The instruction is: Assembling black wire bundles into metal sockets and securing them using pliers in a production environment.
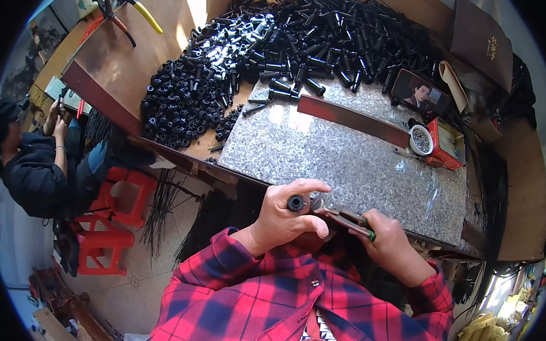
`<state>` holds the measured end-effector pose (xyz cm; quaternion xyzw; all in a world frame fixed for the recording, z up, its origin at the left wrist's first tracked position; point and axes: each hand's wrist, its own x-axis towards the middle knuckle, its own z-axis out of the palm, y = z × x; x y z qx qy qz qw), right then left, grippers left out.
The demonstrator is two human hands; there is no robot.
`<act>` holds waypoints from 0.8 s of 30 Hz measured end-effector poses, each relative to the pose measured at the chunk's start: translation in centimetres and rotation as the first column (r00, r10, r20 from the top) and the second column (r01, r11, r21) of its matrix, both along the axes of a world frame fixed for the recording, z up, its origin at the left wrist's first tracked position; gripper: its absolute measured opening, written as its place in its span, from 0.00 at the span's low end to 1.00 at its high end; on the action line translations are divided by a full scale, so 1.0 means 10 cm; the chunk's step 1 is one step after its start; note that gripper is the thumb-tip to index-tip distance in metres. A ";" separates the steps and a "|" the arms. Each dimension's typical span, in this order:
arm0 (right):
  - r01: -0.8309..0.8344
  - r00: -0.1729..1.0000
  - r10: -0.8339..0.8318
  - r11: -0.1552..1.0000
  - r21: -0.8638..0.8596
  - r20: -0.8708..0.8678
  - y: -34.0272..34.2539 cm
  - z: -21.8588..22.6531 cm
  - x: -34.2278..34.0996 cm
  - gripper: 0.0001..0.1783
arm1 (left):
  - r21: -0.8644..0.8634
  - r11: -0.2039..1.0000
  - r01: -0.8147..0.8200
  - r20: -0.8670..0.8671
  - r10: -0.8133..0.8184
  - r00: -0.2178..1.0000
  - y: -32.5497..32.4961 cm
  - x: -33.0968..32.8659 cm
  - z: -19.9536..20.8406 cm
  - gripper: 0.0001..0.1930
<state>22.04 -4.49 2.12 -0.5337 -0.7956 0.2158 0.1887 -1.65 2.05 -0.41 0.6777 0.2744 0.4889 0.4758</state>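
My left hand (276, 223) is curled around a black tubular part (296, 202), whose round hollow end faces up. Its thumb and index finger reach forward past the part, with a gap between their tips. In my right hand (388, 238) is a pair of pliers (344, 217) with green on the handle ends. The jaws point left, close to the tube and between my left thumb and index finger. Whether they touch anything there cannot be made out. Both hands are at the near edge of a speckled grey stone slab (265, 146).
A large heap of black tubular parts (340, 37) covers the back, with small black toothed pieces (177, 107) at left. A reddish bar (351, 122), a white cup of small bits (421, 139), a red box (449, 146) and a phone (420, 92) lie on the slab. A person (38, 161) sits left by red stools (107, 241).
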 end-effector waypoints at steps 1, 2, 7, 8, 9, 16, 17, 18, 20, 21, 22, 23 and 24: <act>-0.001 1.000 0.001 1.000 0.003 0.003 0.02 0.02 0.03 0.12 | -0.039 0.999 -0.005 0.013 0.006 1.000 -0.01 -0.01 0.02 0.34; 0.042 0.999 -0.042 0.994 0.102 0.006 0.05 0.04 0.06 0.11 | -0.078 0.997 -0.008 0.026 0.010 1.000 -0.02 -0.03 0.02 0.38; 0.243 0.941 -0.331 0.806 0.539 0.070 0.37 0.12 0.47 0.14 | -0.130 0.991 -0.023 0.027 0.026 0.999 -0.03 -0.01 0.07 0.44; 0.254 0.919 -0.375 0.798 0.547 0.121 0.48 0.17 0.60 0.12 | -0.117 0.993 -0.033 0.003 0.034 0.999 -0.04 -0.02 0.07 0.46; 0.269 0.889 -0.424 0.786 0.556 0.170 0.57 0.22 0.75 0.09 | -0.177 0.984 -0.002 0.067 0.014 0.998 -0.06 -0.02 0.08 0.47; 0.219 0.753 -0.475 0.834 0.507 0.455 1.10 0.24 1.26 0.12 | -0.158 0.985 0.073 0.037 -0.068 0.997 -0.09 -0.02 0.04 0.48; 0.218 0.753 -0.477 0.831 0.511 0.453 1.16 0.21 1.28 0.12 | -0.153 0.985 0.073 0.038 -0.068 0.997 -0.10 -0.03 0.03 0.48; 0.191 0.741 -0.447 0.855 0.481 0.501 1.21 0.20 1.29 0.11 | -0.161 0.984 0.074 0.039 -0.069 0.997 -0.11 -0.03 0.03 0.48; 0.177 0.718 -0.419 0.882 0.437 0.556 1.32 0.13 1.34 0.09 | -0.161 0.985 0.062 0.096 -0.047 0.994 -0.11 -0.01 0.01 0.41; 0.176 0.720 -0.419 0.881 0.439 0.553 1.35 0.11 1.38 0.09 | -0.158 0.986 0.059 0.094 -0.045 0.995 -0.11 -0.01 0.01 0.41; 0.187 0.700 -0.413 0.893 0.409 0.582 1.38 0.10 1.41 0.08 | -0.158 0.986 0.058 0.100 -0.042 0.994 -0.12 -0.01 0.02 0.41; 0.195 0.682 -0.402 0.905 0.377 0.612 1.40 0.09 1.42 0.07 | -0.159 0.986 0.052 0.107 -0.035 0.994 -0.12 -0.01 0.02 0.40; 0.192 0.683 -0.400 0.906 0.378 0.611 1.42 0.09 1.41 0.07 | -0.158 0.986 0.049 0.107 -0.032 0.994 -0.11 -0.01 0.01 0.40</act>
